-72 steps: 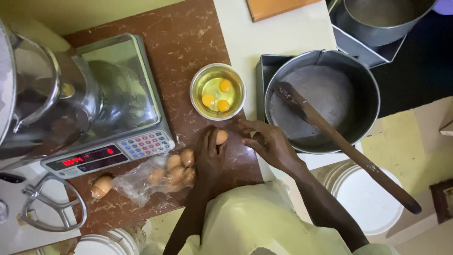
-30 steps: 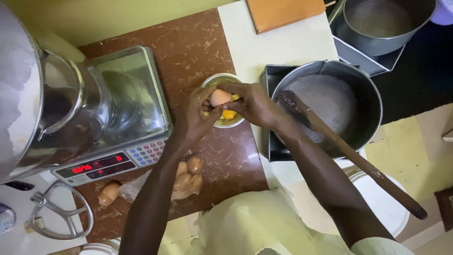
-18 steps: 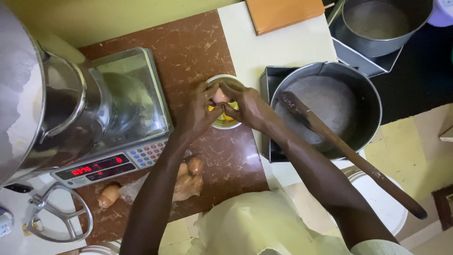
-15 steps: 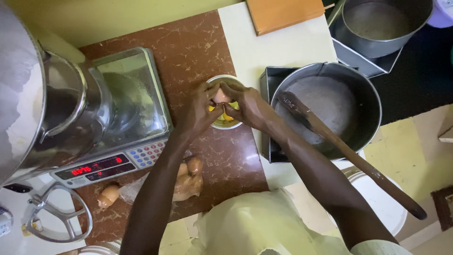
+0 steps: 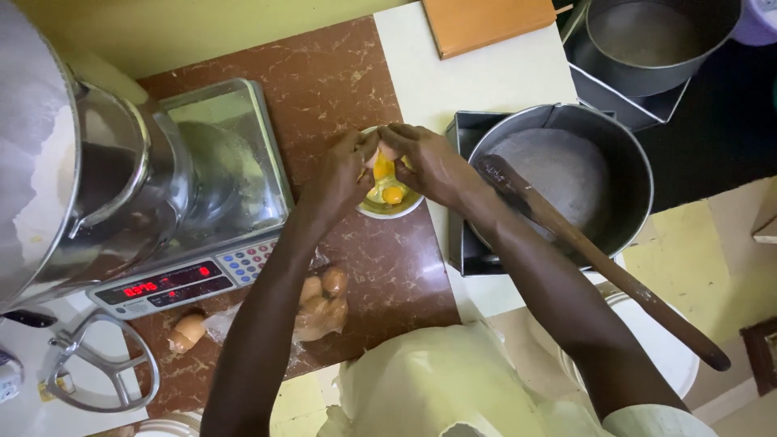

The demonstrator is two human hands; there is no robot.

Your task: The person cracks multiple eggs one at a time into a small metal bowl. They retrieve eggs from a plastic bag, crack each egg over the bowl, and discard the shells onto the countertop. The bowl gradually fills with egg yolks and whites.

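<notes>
Both hands met over the small bowl (image 5: 390,209) on the brown tabletop (image 5: 340,73). The left hand (image 5: 344,171) and right hand (image 5: 427,162) each pinched half of a cracked egg (image 5: 382,159), grips pressed on the shell, with yolk dropping into the bowl. A bag of eggs (image 5: 317,299) lay near the scale (image 5: 194,243). A wooden paddle (image 5: 591,255) rested in the large pot (image 5: 566,178).
</notes>
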